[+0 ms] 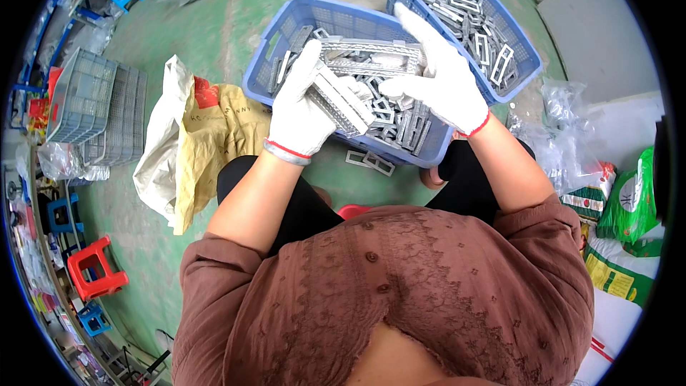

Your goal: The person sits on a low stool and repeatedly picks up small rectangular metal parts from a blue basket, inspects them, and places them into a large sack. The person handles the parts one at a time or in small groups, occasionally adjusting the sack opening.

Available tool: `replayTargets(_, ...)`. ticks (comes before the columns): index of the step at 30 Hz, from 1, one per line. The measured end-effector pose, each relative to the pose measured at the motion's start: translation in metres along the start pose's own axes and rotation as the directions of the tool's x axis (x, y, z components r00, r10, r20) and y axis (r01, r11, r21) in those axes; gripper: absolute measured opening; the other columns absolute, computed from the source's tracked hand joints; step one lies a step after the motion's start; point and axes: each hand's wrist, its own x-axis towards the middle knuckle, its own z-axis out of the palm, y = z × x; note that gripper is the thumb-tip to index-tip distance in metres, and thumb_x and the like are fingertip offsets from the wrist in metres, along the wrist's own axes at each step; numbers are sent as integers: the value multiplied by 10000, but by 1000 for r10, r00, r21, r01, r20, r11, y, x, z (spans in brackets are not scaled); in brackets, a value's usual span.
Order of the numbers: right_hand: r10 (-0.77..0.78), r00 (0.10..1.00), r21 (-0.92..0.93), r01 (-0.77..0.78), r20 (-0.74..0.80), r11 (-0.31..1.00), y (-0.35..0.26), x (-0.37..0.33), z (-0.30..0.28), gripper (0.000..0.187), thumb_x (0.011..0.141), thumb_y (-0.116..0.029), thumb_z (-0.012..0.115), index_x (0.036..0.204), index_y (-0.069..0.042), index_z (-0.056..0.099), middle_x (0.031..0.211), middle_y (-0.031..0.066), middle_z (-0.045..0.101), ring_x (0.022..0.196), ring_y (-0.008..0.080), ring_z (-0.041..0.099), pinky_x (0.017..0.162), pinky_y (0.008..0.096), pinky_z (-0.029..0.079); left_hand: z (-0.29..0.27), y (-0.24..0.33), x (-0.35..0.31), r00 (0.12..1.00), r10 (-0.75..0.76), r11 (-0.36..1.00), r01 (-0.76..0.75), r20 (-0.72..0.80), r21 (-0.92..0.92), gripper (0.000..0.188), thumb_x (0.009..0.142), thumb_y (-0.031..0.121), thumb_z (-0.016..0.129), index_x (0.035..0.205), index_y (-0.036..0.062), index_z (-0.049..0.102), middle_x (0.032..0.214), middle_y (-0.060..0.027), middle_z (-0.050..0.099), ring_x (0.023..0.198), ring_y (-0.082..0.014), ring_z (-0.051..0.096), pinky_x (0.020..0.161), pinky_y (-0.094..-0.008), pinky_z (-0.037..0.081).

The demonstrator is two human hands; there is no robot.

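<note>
A green painted concrete floor [179, 43], worn pale in patches, was seen from above, with the person seated low over it in a brown knitted top and dark trousers. A red stool edge [355, 210] showed between the knees. To the person's left a crumpled yellow-and-white sack [193, 143] lay on the floor, and further left a grey mesh crate [82, 96] and a small red stool [96, 268] were seen. To the right, clear plastic bags [564, 150] and green printed sacks [629, 207] were piled.

Two loose grey metal frames [370, 161] lay on the floor just before the near blue basket [264, 64], which was filled with similar rectangular grey metal frames. Above this basket the left hand [304, 111], in a white glove with a red cuff, was closed around a stack of metal frames [343, 100], held tilted with ribbed edges showing. The right hand [443, 78], gloved alike, was held open, fingers spread upward, its thumb touching the end of the stack; nothing was clasped in its grip. Beyond, touching the near one, a second blue basket [525, 64] held more frames.
</note>
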Motion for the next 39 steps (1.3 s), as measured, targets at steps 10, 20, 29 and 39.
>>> replayTargets(10, -687, 682, -629, 654, 249, 421, -3, 5, 6, 393, 815, -88, 615, 1194, -145, 704, 1196, 93, 701, 857, 288, 695, 741, 348, 557, 6, 0, 6, 994, -104, 978, 106, 22, -182, 408, 1003, 310, 571, 1292, 21, 568, 1232, -175, 628, 1165, -316, 592, 1061, -477, 449)
replayTargets(20, -582, 761, -554, 627, 285, 548, 0, -6, 26, 404, 830, -130, 608, 1224, -152, 692, 1266, 95, 671, 975, 303, 684, 823, 378, 550, -10, -15, 16, 998, -60, 995, 61, 11, -80, 379, 1025, 255, 541, 1322, 20, 560, 1310, -172, 604, 1240, -312, 570, 1101, -477, 434)
replayTargets(29, -459, 793, -389, 601, 401, 698, -36, -5, 32, 618, 752, 148, 520, 1316, -83, 627, 1375, 197, 582, 1235, 370, 590, 1011, 382, 494, -10, 20, 2, 989, 131, 982, -120, -70, 143, 262, 970, 149, 604, 1196, 18, 612, 1125, -148, 681, 1039, -280, 678, 937, -422, 563)
replayTargets(39, -703, 607, -287, 795, 372, 535, -78, 59, 126, 449, 859, -108, 606, 1297, -203, 636, 1220, 134, 668, 976, 332, 678, 847, 396, 552, 18, 146, -73, 859, 512, 726, -450, 29, 520, 152, 899, 53, 662, 1040, 0, 678, 1020, -96, 693, 969, -187, 660, 886, -329, 543)
